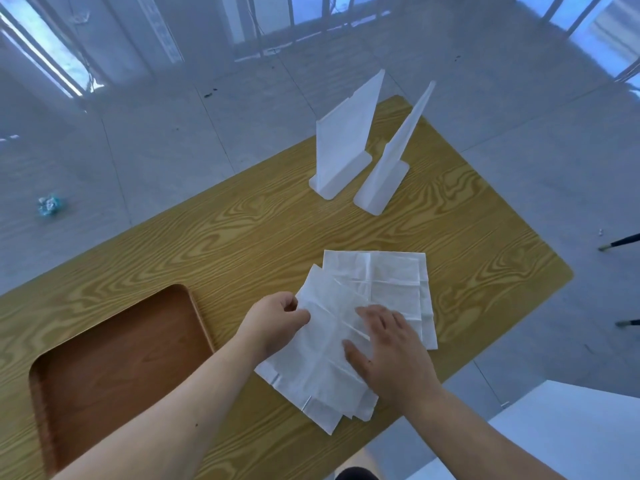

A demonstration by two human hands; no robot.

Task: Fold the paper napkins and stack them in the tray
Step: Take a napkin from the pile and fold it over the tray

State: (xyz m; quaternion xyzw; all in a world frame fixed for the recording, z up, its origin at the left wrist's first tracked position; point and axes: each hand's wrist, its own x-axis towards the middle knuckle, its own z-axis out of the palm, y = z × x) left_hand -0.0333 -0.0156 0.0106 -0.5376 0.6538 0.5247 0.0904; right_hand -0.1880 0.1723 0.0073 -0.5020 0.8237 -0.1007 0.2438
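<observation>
Several white paper napkins (322,368) lie unfolded in a loose, fanned pile on the wooden table (242,237), right of centre. Another napkin (391,275) lies flat underneath at the far side of the pile. My left hand (273,320) pinches the left edge of the top napkin between thumb and fingers. My right hand (391,351) lies flat on the pile with its fingers spread, pressing it down. A brown wooden tray (194,306) with nothing in it sits at the near left of the table.
Two white upright plastic stands (343,147) (388,174) rest at the far side of the table. A white surface (568,427) lies at the near right. Dark chair legs (620,242) poke in from the right. A crumpled blue-white wad (51,203) lies on the floor at left.
</observation>
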